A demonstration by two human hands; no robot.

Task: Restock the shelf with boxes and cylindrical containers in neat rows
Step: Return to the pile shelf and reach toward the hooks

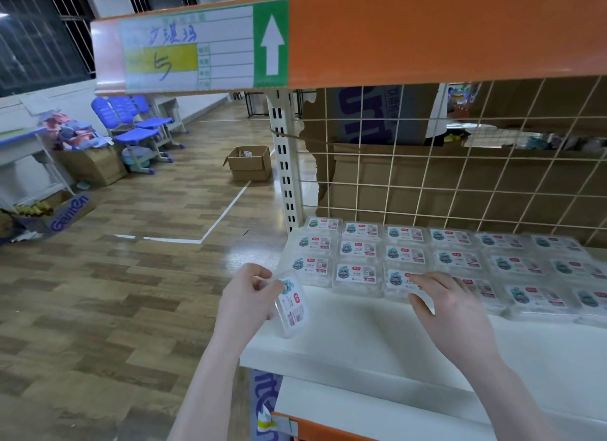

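Shelf (377,339) partway through restocking, seen from the head camera. My left hand (249,296) holds one clear labelled box (290,304) tilted on edge above the shelf's front-left corner, fingers curled around its upper end. My right hand (450,304) rests on the front box of the third column (402,281), thumb and fingers spread apart along its near edge. I judge the work well advanced: boxes (358,248) lie flat in rows against the mesh back (460,178), three deep, and I count about six columns before the right edge cuts them off, roughly eighteen. The front strip of the shelf is bare, and no cylindrical containers are visible, so those remain.
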